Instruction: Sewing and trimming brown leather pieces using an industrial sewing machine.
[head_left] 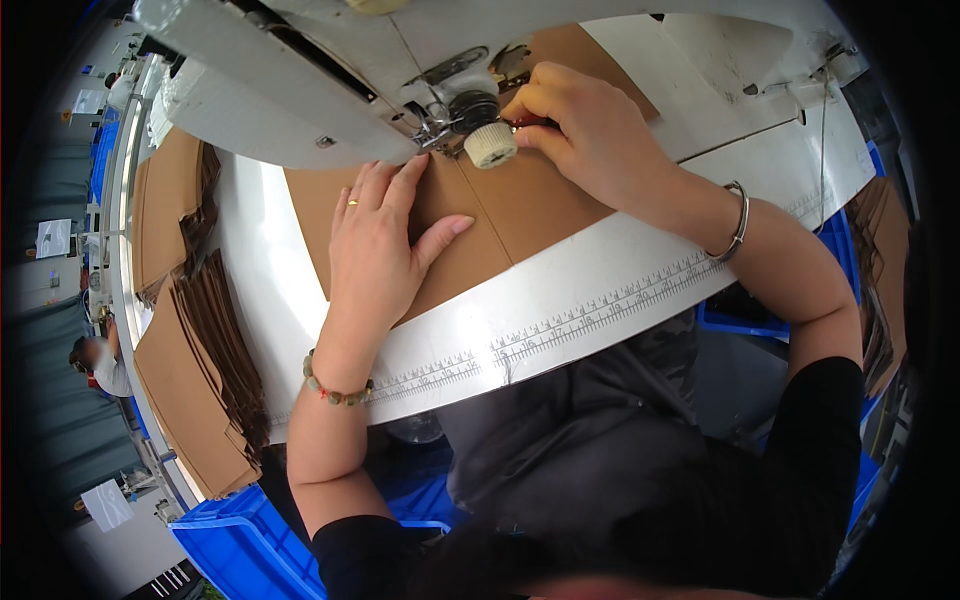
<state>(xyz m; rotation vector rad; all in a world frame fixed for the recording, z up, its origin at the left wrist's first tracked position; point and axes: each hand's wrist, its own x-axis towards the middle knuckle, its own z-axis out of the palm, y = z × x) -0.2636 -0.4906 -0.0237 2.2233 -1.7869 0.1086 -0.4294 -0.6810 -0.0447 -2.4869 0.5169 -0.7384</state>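
Observation:
Brown sheet pieces point(540, 210) with a seam or line between them lie on the white machine bed, under the sewing machine's head point(250, 90). My left hand point(380, 240) rests flat on the left of the brown material, fingers stretched out, fingertips just below the presser foot point(440, 135). Beside the cream knurled knob point(490, 147), my right hand point(585, 140) has its fingers closed on a small dark red item point(530, 122), mostly hidden by the fingers, so its kind is unclear.
Stacks of brown pieces point(190, 370) lie at the left; more point(880, 290) are at the right. Blue bins point(230, 550) sit below the printed-ruler edge point(600, 320). A person point(110, 370) is in the far left background.

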